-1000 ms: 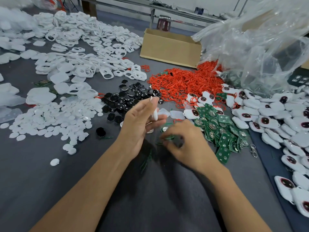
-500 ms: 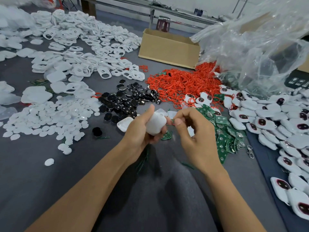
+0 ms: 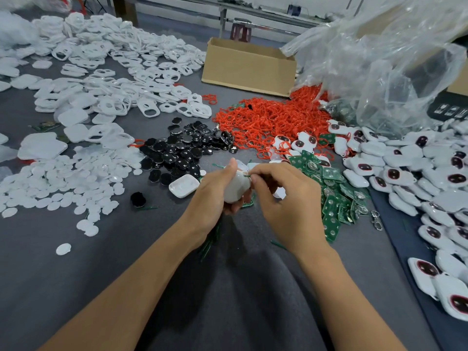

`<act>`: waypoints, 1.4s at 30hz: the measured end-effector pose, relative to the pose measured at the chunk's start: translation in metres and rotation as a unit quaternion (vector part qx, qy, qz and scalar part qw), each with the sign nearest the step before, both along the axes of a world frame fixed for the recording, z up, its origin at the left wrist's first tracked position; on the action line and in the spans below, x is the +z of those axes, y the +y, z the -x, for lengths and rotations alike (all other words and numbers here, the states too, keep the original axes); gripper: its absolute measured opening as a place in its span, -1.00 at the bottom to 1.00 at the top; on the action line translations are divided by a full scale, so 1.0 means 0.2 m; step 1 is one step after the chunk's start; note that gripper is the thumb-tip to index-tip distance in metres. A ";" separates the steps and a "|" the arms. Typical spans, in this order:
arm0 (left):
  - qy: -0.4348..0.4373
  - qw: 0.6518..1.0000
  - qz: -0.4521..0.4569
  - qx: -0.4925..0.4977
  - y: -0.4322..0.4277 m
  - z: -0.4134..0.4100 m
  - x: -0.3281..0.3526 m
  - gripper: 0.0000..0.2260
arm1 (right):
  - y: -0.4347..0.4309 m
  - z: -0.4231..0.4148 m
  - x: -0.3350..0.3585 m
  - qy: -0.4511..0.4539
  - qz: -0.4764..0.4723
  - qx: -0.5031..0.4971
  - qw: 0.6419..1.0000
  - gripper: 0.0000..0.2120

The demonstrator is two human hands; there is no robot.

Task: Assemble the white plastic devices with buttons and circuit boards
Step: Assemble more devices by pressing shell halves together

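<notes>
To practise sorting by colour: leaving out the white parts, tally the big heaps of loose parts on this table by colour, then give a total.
Red rings heap: 1
Black buttons heap: 1
Green circuit boards heap: 1
Total: 3

White shell [image 3: 236, 188] gripped upright in left hand [image 3: 214, 198], right hand [image 3: 283, 198] pinching a green sliver [image 3: 247, 175] at its rim
</notes>
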State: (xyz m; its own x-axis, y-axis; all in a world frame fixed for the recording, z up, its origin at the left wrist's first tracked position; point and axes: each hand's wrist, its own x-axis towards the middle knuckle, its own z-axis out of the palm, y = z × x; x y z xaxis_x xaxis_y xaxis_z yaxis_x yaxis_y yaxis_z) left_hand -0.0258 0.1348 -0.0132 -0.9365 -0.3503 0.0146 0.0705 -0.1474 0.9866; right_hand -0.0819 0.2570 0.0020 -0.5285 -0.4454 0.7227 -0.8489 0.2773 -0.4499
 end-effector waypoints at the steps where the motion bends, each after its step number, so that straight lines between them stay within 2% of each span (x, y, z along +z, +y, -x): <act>1: 0.002 1.000 0.005 0.001 0.00 0.00 0.00 -0.52 | 0.00 0.00 0.00 -0.001 -0.006 -0.001 1.000 -0.94; 6: 0.004 0.999 0.033 0.017 0.02 0.01 0.00 -0.51 | 0.01 0.00 -0.01 0.006 -0.050 -0.009 0.999 -0.95; 11: 0.068 0.970 0.211 0.098 0.05 0.00 -0.04 -0.52 | -0.01 -0.01 -0.01 0.007 -0.066 -0.047 0.997 -0.92; 14: 0.086 0.961 0.240 0.107 0.04 -0.01 -0.06 -0.53 | -0.03 -0.03 -0.02 0.012 -0.062 -0.053 0.997 -0.91; 18: 0.070 0.972 0.201 0.100 0.02 -0.01 -0.07 -0.47 | -0.04 -0.04 -0.03 0.005 -0.069 -0.036 0.997 -0.90; 23: 0.043 0.982 0.156 0.096 0.00 -0.01 -0.08 -0.50 | -0.04 -0.04 -0.04 -0.008 -0.077 -0.014 0.997 -0.87; 27: 0.033 0.982 0.163 0.093 0.00 -0.01 -0.08 -0.42 | -0.03 -0.03 -0.04 -0.034 -0.077 -0.015 0.996 -0.84; 33: 0.025 0.985 0.145 0.089 -0.02 0.00 -0.09 -0.49 | -0.03 -0.03 -0.04 -0.049 -0.071 -0.007 0.996 -0.82; 42: 0.019 0.990 0.108 0.091 -0.02 0.01 -0.09 -0.49 | -0.03 -0.05 -0.02 -0.080 -0.076 -0.031 0.993 -0.85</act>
